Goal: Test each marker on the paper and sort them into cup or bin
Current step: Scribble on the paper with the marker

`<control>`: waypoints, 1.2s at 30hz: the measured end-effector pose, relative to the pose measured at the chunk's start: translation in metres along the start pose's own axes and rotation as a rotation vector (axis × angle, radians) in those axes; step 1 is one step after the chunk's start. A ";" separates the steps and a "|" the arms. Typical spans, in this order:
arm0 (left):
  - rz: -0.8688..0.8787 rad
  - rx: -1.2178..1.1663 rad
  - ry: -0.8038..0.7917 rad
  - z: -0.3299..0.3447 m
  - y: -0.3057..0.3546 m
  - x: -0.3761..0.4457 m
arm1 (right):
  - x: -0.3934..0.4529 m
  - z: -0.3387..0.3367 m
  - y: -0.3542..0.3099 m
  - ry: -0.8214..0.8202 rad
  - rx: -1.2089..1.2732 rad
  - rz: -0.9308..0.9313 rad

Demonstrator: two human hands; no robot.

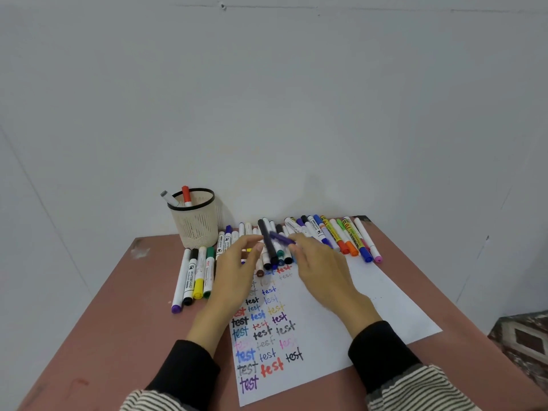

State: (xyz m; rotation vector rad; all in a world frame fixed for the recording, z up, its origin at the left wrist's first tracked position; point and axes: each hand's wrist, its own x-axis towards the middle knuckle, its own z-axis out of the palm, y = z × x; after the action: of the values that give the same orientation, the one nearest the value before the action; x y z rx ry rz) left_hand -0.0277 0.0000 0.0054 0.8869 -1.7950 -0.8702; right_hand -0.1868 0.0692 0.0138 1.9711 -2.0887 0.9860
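**A:** Entry one, far left?

**B:** Four markers (194, 277) lying side by side on the table (112, 307), long axes running near-to-far, caps toward the person. Just behind them, the mesh cup (194, 222), upright, holding two markers: one grey-capped (168, 198) leaning left over the rim, one red-capped (186, 195) standing nearly straight.

**B:** No bin is in view.

**A:** Next across?

**B:** Left hand (237, 268), fingers extended and relaxed, gripping nothing that I can see. It hovers over the top of the paper (341, 321), fingertips close to the loose pile of markers (275, 247).

**A:** And the item under test?

**B:** A purple marker (281, 238), blurred, long axis roughly left-to-right with a slight tilt. The right hand (318, 268) appears to pinch its right end at the fingertips, though the blur leaves that grasp uncertain. Its free end points toward the left hand, which sits just beside it, so the left hand is the nearer one to pull a cap.

**A:** Far right?

**B:** A fanned row of markers (350, 238) along the paper's far edge, caps toward the person. The paper carries columns of "test" in many colours on its left half; the right half is blank.
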 end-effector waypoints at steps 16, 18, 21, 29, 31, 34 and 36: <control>0.123 0.205 -0.322 0.185 0.092 -0.056 | -0.106 -0.153 0.139 0.322 0.119 0.545; 0.150 0.305 -0.376 0.214 0.095 -0.063 | -0.130 -0.156 0.165 0.316 0.112 0.629; 0.193 0.532 -0.414 0.242 0.100 -0.070 | -0.166 -0.149 0.203 0.264 0.101 0.769; 0.219 0.727 -0.430 0.257 0.102 -0.079 | -0.274 -0.048 0.298 0.022 0.343 1.267; 0.225 0.720 -0.421 0.258 0.102 -0.079 | -0.298 -0.019 0.312 -0.030 0.386 1.370; 0.215 0.723 -0.424 0.260 0.098 -0.078 | -0.317 0.004 0.308 -0.035 0.412 1.450; 0.220 0.724 -0.420 0.261 0.097 -0.077 | -0.318 0.004 0.301 -0.015 0.397 1.445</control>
State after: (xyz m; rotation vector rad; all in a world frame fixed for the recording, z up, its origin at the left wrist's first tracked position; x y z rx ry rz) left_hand -0.2646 0.1614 -0.0293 0.9579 -2.5937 -0.2526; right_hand -0.4142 0.3244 -0.2601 0.1387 -3.4114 1.5337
